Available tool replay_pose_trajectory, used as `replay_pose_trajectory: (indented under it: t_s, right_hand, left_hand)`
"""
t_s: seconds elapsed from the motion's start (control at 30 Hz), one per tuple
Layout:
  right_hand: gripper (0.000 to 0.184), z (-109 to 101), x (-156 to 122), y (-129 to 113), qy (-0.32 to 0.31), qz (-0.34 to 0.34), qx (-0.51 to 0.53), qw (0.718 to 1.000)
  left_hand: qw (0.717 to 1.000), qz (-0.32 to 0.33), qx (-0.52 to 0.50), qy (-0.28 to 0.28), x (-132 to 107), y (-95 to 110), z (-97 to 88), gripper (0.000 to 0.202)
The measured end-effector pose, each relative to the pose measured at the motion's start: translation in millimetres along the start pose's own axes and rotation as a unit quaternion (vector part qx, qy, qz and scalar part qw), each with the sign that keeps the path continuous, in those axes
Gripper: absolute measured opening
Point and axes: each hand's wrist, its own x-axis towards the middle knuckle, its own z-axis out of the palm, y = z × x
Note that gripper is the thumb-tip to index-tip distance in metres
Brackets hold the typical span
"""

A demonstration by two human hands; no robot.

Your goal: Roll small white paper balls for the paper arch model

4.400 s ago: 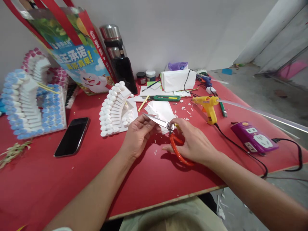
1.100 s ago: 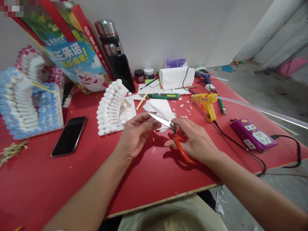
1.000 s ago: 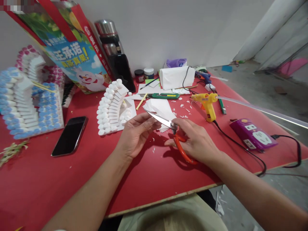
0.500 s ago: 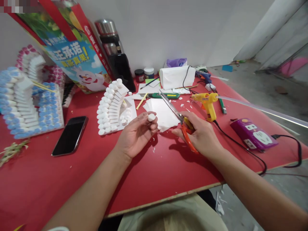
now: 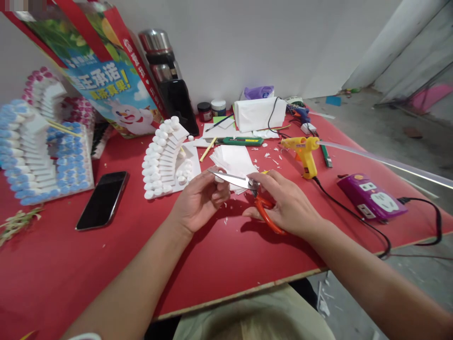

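Note:
Between the fingertips of my left hand (image 5: 201,198) is a small white rounded piece (image 5: 219,179), partly hidden behind a blade. My right hand (image 5: 286,200) is closed around the orange handles of a pair of scissors (image 5: 235,180). Their blades point left and lie across the white piece; whether they touch it I cannot tell. Just beyond my left hand stands a white model (image 5: 166,158), a curved stair of flat blocks edged with rows of white rounded pieces. A stack of white paper sheets (image 5: 235,159) lies behind the scissors.
A yellow glue gun (image 5: 304,153) and purple power socket (image 5: 371,197) with cords are at the right. A green cutter (image 5: 239,141) lies behind the paper. To the left are a phone (image 5: 102,200), a blue-and-white model (image 5: 76,160) and a printed bag (image 5: 106,80). White scraps dot the red table (image 5: 226,264).
My right hand has swung the scissors left and down, so the blades now lie over the white piece. My left hand has stayed nearly in place, its fingers slightly lower.

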Motion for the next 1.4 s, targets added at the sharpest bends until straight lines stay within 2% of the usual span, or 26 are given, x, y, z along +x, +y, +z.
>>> replay_pose_trajectory:
  t_s: [0.2,0.43,0.57,0.8,1.0,1.17,1.3,1.4]
  right_hand:
    - [0.07,-0.1,0.2,0.8,-0.027,-0.014,0.009,0.999]
    - [0.073,1.3,-0.7,2.6,-0.008,-0.042,0.001,0.999]
    - [0.071,1.3,-0.4,4.1,0.016,-0.023,-0.005,1.0]
    - [0.075,1.6,-0.5,3.9,-0.007,-0.035,-0.006,0.999]
    - [0.069,2.0,-0.5,3.6,0.022,-0.06,-0.012,0.998]
    - [0.07,3.5,-0.7,5.0,0.042,-0.027,-0.019,0.999]
    - [0.065,3.1,0.1,4.6,0.076,0.04,0.022,0.996]
    - [0.065,0.4,0.3,6.0,0.098,0.072,0.053,0.991]
  left_hand:
    - [1.0,-0.016,0.004,0.007,-0.8,1.7,-0.1,0.02]
    - [0.998,-0.051,0.014,0.015,0.6,6.5,-1.8,0.02]
    - [0.998,-0.061,0.0,0.025,-0.5,8.9,-2.1,0.017]
    - [0.997,-0.067,-0.011,0.03,1.4,10.2,-5.0,0.02]
    - [0.995,-0.09,-0.031,0.043,2.5,10.0,-7.5,0.021]
    - [0.995,-0.079,-0.038,0.05,1.8,10.5,-5.8,0.014]
    - [0.996,-0.037,-0.036,0.077,2.0,9.9,-4.2,0.004]
    - [0.996,-0.02,-0.043,0.079,1.8,9.4,-4.0,0.012]
